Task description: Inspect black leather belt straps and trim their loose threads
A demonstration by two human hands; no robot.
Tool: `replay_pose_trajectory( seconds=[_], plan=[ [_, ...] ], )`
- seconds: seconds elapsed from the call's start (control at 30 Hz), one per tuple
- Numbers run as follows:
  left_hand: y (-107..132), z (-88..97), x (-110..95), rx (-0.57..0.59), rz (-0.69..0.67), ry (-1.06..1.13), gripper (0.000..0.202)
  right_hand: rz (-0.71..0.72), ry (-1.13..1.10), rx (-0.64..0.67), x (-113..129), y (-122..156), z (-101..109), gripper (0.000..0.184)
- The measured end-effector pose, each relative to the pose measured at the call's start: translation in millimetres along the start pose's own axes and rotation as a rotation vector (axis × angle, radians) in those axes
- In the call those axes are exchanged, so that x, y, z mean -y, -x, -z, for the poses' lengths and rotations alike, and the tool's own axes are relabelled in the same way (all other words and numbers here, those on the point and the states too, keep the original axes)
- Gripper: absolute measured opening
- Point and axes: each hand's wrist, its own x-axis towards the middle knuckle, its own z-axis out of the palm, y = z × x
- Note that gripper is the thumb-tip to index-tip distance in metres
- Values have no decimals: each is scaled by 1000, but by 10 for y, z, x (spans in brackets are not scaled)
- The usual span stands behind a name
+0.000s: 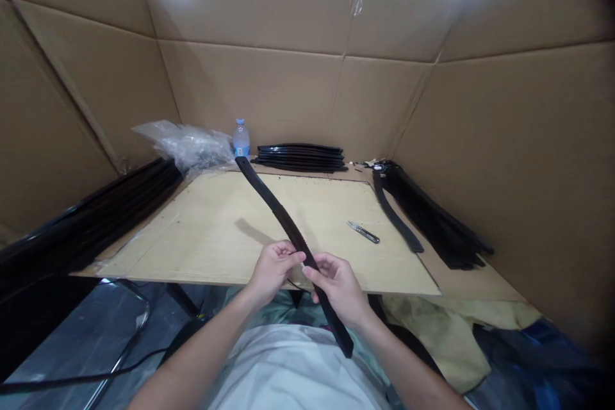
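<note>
A long, gently curved black strap point(276, 208) slants across the front of the board, its far end raised and its near end over my lap. My left hand point(270, 274) pinches its left edge near the middle. From the other side, my right hand point(340, 285) grips the same strap with thumb and fingers. Between the two thumbs shows a tiny pale spot, too small to make out. A thin dark cord point(298, 287) dangles below the hands. Thread snips point(364, 231) lie on the board to the right, touched by neither hand.
Black strips pile up at the left point(96, 221), at the back point(300, 158) and at the right point(432, 218). One loose strip point(396, 214) lies right of the snips. A water bottle point(241, 139) and clear plastic point(192, 146) stand behind. Cardboard walls point(269, 13) enclose the table.
</note>
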Motion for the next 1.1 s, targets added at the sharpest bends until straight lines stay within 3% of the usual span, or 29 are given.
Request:
replay_pose_trajectory(
  seconds=[0.17, 0.5, 0.7, 0.83, 1.1],
  plan=[
    [17, -3, -13, 26, 20, 18, 26, 38, -53, -13, -86, -11, -26, 33],
    [-18, 37, 24, -8, -22, 4, 31, 137, -51, 5, -16, 27, -29, 22],
    [-5, 64, 20, 66, 0, -15, 26, -32, -97, 87, 12, -8, 42, 52],
    [12, 53, -8, 73, 30, -35, 28, -68, -43, 172, 53, -29, 95, 31],
    [56, -9, -47, 78, -12, -42, 28, -22, 5, 135, 91, 11, 88, 34]
  ],
)
